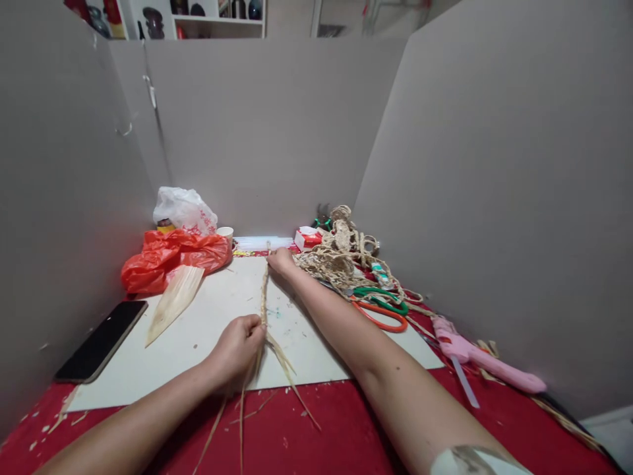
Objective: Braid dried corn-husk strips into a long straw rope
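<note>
A braided strand of dry straw point(264, 293) lies stretched across a white board point(212, 330). My left hand point(237, 348) is closed around the near part of the braid, where loose straw ends point(284, 369) fan out toward me. My right hand point(281, 261) reaches to the far end of the braid and pinches it near the board's back edge. A flat pale husk leaf point(173, 300) rests on the board to the left of the hands.
A black phone point(101, 341) lies at the left. Red and white plastic bags point(173, 254) and a paper cup point(225, 233) sit at the back. A pile of braided cord point(341, 254), scissors point(380, 307) and a pink glue gun point(479, 356) lie on the right. Grey partitions enclose the red tabletop.
</note>
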Demonstrator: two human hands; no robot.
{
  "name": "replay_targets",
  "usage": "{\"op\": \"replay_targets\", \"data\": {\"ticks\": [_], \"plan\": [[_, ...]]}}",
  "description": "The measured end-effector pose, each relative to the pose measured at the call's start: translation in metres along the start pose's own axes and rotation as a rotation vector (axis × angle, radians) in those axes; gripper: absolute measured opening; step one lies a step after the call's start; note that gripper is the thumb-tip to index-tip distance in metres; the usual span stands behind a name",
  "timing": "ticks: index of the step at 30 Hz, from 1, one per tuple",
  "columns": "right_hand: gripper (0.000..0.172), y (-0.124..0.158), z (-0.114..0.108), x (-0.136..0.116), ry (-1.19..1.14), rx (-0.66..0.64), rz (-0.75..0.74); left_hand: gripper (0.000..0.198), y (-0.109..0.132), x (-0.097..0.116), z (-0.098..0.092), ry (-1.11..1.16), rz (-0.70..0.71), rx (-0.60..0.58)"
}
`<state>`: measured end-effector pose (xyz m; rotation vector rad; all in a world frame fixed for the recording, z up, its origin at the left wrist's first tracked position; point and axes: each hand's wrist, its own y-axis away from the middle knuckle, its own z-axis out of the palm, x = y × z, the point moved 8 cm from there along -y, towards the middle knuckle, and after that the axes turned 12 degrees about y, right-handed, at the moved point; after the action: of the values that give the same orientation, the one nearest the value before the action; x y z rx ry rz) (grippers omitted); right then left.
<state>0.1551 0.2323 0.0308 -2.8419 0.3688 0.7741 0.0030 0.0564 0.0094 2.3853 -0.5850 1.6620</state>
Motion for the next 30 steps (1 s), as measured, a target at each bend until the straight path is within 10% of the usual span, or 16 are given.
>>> {"op": "replay_targets", "data": {"ticks": [7, 13, 20, 30], "plan": [[0.03, -0.003, -0.056, -0.005, -0.217, 0.313, -0.127, 0.027, -0.023, 0.006, -0.022, -0.019, 0.158, 0.121], [0.02, 0.039, -0.146, -0.03, -0.423, 0.596, -0.539, 0.025, -0.019, 0.002, -0.019, 0.125, 0.094, 0.149], [0.014, 0.076, -0.244, -0.063, -0.294, 0.6, -0.836, 0.028, -0.025, 0.033, -0.029, 0.212, 0.13, 0.226], [0.015, 0.038, -0.232, -0.011, -0.32, 0.205, -0.565, 0.03, -0.027, 0.034, -0.026, 0.262, 0.086, 0.229]]}}
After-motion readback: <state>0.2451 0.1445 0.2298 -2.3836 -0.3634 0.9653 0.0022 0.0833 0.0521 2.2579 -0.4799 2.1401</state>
